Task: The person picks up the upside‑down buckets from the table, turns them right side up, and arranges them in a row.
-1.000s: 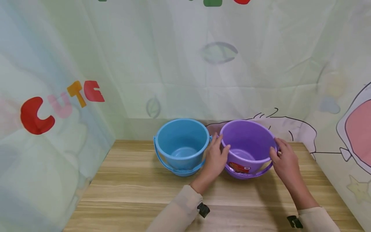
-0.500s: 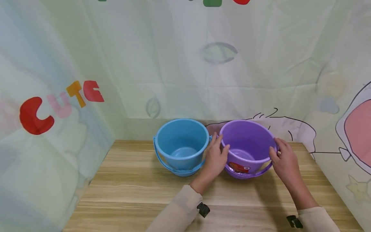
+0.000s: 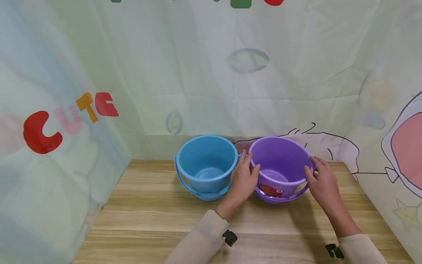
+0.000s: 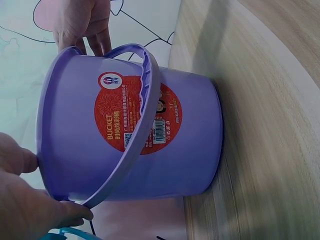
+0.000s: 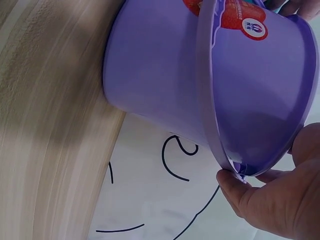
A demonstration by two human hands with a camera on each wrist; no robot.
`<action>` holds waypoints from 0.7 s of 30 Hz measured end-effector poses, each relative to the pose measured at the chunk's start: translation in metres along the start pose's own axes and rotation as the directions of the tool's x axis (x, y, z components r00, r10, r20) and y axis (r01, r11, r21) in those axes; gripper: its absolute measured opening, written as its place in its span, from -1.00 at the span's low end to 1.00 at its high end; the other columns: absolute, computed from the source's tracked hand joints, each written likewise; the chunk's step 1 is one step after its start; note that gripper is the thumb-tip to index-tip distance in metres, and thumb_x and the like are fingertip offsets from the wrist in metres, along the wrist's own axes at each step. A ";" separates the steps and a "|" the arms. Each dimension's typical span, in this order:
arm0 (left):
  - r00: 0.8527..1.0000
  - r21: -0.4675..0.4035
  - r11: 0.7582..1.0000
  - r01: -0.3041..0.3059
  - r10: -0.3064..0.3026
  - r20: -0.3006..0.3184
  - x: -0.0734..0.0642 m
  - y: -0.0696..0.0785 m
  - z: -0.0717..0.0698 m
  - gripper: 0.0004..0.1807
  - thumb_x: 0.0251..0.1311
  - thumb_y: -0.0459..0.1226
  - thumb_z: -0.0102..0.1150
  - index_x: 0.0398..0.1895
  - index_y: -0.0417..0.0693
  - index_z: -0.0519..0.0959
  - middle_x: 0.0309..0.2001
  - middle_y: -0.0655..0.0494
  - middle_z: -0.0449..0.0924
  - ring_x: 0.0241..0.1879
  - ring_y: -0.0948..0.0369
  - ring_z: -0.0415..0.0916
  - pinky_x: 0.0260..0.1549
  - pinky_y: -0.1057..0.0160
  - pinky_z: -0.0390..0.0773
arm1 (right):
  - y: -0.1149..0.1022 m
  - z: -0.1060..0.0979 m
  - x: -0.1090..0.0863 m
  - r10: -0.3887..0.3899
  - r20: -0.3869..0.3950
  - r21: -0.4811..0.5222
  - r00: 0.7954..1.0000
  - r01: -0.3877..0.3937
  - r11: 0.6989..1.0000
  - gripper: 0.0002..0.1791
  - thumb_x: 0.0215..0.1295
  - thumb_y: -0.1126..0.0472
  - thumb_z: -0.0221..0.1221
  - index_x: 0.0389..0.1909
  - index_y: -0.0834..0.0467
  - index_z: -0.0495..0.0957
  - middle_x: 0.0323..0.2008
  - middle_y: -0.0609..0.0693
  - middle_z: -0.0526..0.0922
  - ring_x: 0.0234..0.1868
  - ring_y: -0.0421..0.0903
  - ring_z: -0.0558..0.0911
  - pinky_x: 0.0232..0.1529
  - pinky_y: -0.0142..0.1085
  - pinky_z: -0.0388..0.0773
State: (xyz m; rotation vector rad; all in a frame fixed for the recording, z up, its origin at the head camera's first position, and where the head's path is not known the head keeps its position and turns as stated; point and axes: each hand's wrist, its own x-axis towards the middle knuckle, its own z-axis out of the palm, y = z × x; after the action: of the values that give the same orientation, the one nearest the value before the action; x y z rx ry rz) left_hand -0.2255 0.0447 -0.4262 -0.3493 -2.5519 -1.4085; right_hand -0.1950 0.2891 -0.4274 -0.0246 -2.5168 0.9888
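A purple bucket (image 3: 280, 189) stands on the wooden table with its mouth up and its handle hanging down in front. My left hand (image 3: 243, 179) grips its left rim, thumb and fingers by the handle joint. On the opposite side, my right hand (image 3: 324, 181) holds the rim, with the thumb on the edge and fingers outside. A red round label (image 4: 112, 112) printed "BUCKET" shows in the left wrist view, partly crossed by the handle (image 4: 132, 155). To the left is a blue bucket (image 3: 207, 187), also upright, its right side overlapped by my left hand.
The wooden table (image 3: 148, 220) runs back to a printed curtain (image 3: 204, 73) close behind both buckets. More of this cloth closes in the left and right sides. Dark straps (image 3: 230, 237) sit at my sleeves.
The purple bucket and both hands have shifted very slightly left, toward the blue bucket. My hold on the rim looks the same, and the blue bucket stays in place.
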 end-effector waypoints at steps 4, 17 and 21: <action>1.000 0.006 1.000 -0.002 0.002 0.002 0.000 0.000 0.000 -0.42 0.48 -0.18 0.12 0.49 -0.21 0.38 0.58 -0.22 0.16 0.57 -0.12 0.15 0.51 -0.09 0.23 | 0.000 0.000 0.000 0.000 0.006 -0.005 1.000 0.000 1.000 -0.44 0.57 0.18 0.03 0.40 0.47 0.34 0.38 0.46 0.34 0.13 0.48 0.60 0.08 0.17 0.60; 0.999 -0.009 0.999 -0.037 0.038 0.021 -0.010 0.011 -0.010 -0.35 0.44 -0.14 0.13 0.52 -0.22 0.33 0.62 -0.20 0.07 0.58 -0.16 0.09 0.52 -0.16 0.19 | 0.001 -0.006 0.000 -0.003 0.006 0.013 1.000 0.003 1.000 -0.42 0.58 0.14 0.03 0.44 0.41 0.31 0.47 0.44 0.25 0.29 0.52 0.43 0.20 0.37 0.45; 0.995 -0.082 0.992 -0.096 0.096 0.006 -0.012 0.015 -0.021 -0.34 0.42 -0.18 0.14 0.52 -0.25 0.31 0.61 -0.22 0.08 0.58 -0.18 0.10 0.50 -0.18 0.22 | -0.006 -0.012 -0.002 -0.043 -0.028 0.011 0.999 0.044 0.999 -0.45 0.57 0.14 0.04 0.44 0.34 0.34 0.51 0.36 0.25 0.43 0.49 0.30 0.31 0.45 0.26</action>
State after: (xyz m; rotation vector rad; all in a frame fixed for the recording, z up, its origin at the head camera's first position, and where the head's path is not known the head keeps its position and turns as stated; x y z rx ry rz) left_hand -0.2083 0.0333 -0.4069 -0.4870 -2.4543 -1.4824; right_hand -0.1879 0.2925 -0.4163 0.0199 -2.4759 0.9799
